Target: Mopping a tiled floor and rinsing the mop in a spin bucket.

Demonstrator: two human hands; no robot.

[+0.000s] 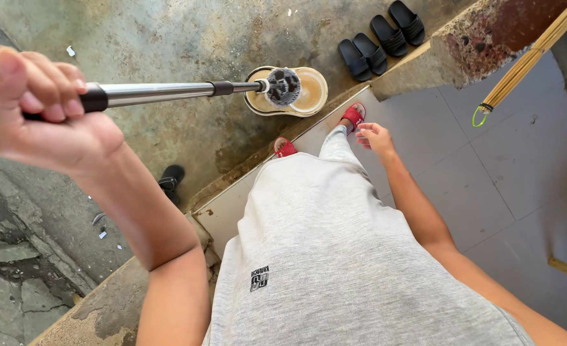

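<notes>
left hand (30, 102) grips the mop handle (168, 93), which runs out to the bucket (312, 96); right hand (376, 136) hangs loosely open, empty

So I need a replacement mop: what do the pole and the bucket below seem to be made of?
The pole looks like polished metal, probably steel or aluminium: silvery with bright highlights, with black collars that seem to be plastic. The left hand grips it. The bucket looks like smooth cream plastic, holding murky brown water.
</notes>
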